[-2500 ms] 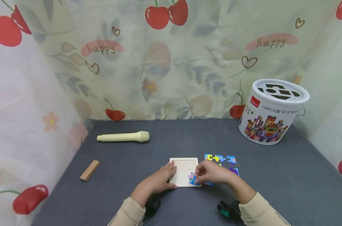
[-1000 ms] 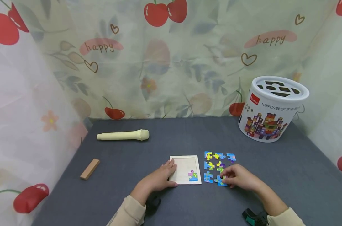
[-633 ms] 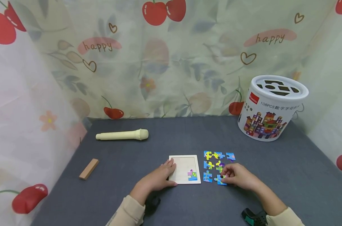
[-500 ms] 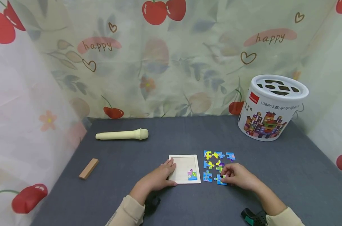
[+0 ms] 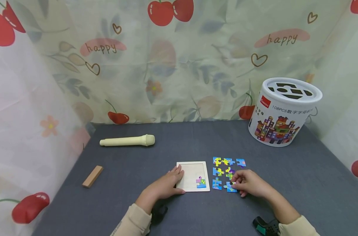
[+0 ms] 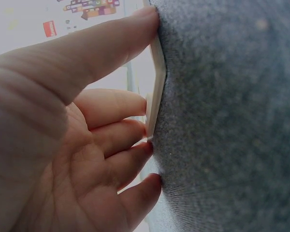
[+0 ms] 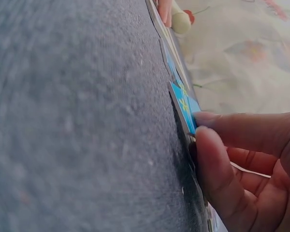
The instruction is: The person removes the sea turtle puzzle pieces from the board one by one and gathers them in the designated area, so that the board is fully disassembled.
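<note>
My left hand (image 5: 164, 186) rests at the left and near edges of a square wooden puzzle tray (image 5: 189, 177), its fingers on the left rim and its thumb at the near corner. In the left wrist view the fingertips touch the tray's pale edge (image 6: 158, 82). One colourful piece (image 5: 201, 183) lies in the tray's near right corner. To the right of the tray, my right hand (image 5: 251, 183) pinches a blue jigsaw piece (image 5: 230, 187) between thumb and forefinger. The right wrist view shows that blue piece (image 7: 183, 104) slightly raised at the fingertips.
Several loose jigsaw pieces (image 5: 217, 184) lie in rows right of the tray. A cream toy microphone (image 5: 127, 141) lies at the back left, a wooden block (image 5: 92, 176) at the left. A white block bucket (image 5: 280, 114) stands at the back right, before a printed curtain (image 5: 179, 82).
My right hand has let go of the piece in the tray's near right corner and moved right to another blue piece, which it now pinches. My left hand has stayed on the tray.
</note>
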